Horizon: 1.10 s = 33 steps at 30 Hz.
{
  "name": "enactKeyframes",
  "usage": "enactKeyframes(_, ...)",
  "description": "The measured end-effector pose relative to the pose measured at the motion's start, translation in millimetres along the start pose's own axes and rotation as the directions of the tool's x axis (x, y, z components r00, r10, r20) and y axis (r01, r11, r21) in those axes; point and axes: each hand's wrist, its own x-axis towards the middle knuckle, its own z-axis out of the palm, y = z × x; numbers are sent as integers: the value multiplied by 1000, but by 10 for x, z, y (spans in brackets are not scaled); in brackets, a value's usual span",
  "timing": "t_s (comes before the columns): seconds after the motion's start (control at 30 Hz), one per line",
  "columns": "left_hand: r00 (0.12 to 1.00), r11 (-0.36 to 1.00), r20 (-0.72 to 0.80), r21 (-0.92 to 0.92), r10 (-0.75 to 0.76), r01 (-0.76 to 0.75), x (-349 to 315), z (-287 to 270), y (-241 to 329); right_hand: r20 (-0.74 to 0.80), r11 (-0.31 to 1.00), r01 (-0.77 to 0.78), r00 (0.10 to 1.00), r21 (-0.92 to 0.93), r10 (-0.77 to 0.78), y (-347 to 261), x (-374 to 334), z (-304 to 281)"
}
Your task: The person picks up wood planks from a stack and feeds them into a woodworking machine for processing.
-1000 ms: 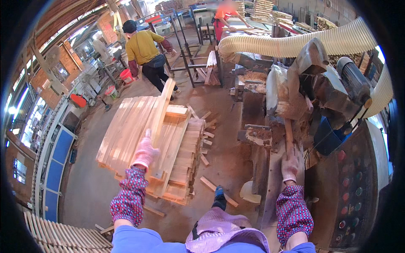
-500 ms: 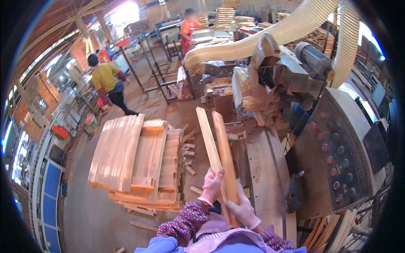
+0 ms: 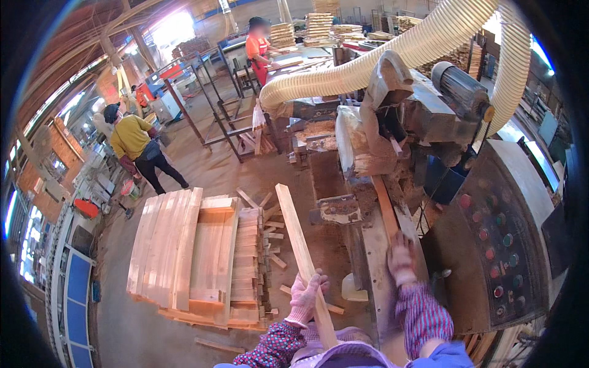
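Note:
My left hand, in a pale pink glove, is closed around a light wooden strip, which tilts up and away from my body. My right hand, gloved too, is closed over a second, redder wooden strip lying on the long metal bed of a woodworking machine. That strip's far end runs in under the dusty machine head. Its fingers are partly blurred.
A stack of planed boards stands at left, with offcuts on the floor beside it. A control panel with buttons is at right. A ribbed hose arches overhead. Two people are farther off.
The two strips held together are now apart. My right hand has moved right and forward onto the machine bed with one strip; my left hand keeps the other.

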Motion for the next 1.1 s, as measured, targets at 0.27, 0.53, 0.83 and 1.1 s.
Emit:
enactKeyframes(0.27, 967, 964, -47, 107, 250, -244, 107, 45, 43, 236, 145, -209, 950, 967, -204, -1025, -66, -223)
enactKeyframes(0.53, 846, -416, 504, 817, 176, -400, 144, -259, 944, 479, 641, -426, 872, 638, 103, -939, -1865, -1323)
enactKeyframes(0.83, 849, -785, -162, 327, 503, 527, 629, -2391, 2649, 99, 993, -50, 993, -105, 61, -204, -2218, -465)
enactKeyframes(1.1, 757, -693, -49, 369, 651, 620, 1048, -2994, 2586, 122, 990, -39, 991, -136, 56, 12, 656, 177)
